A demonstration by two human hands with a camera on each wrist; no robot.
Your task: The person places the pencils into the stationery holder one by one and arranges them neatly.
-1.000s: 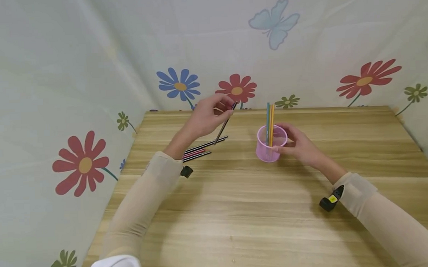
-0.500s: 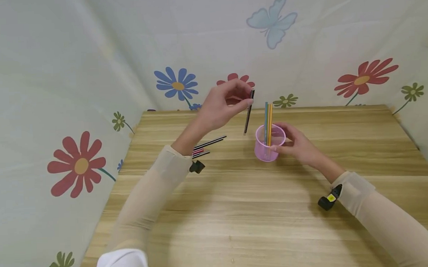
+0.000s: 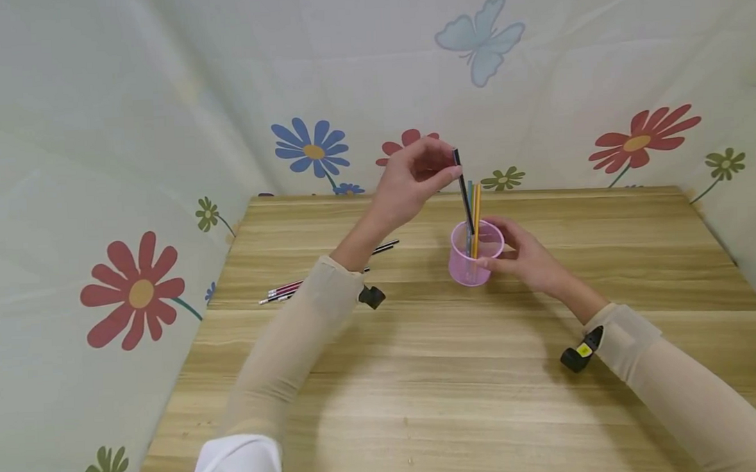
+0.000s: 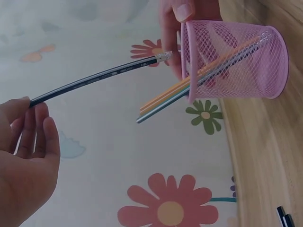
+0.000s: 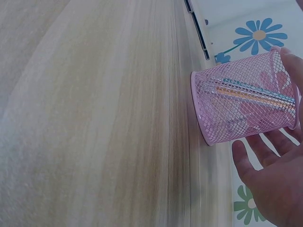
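My left hand (image 3: 407, 183) pinches a black-and-silver pencil (image 3: 463, 191) near its upper end, between thumb and fingers. In the left wrist view, the eraser end of this pencil (image 4: 163, 56) points at the mouth of a pink mesh pencil cup (image 4: 236, 56). From the head view, its lower tip overlaps the cup's opening. The cup (image 3: 469, 271) stands upright on the table, with orange and teal pencils (image 3: 478, 208) leaning inside. My right hand (image 3: 532, 262) holds the cup at its rim from the right, thumb in front and fingers behind.
Several pencils, some dark and some red, lie on the wooden table (image 3: 452, 379) left of the cup, partly hidden under my left forearm. Their eraser ends (image 3: 283, 291) show on its left side, dark tips (image 3: 386, 247) on its right. A flower-printed cloth (image 3: 548, 84) hangs behind.
My left hand has carried the black pencil up and rightward from above the loose pencils to over the cup, and the pencil has turned more upright. My right hand keeps its hold on the cup.
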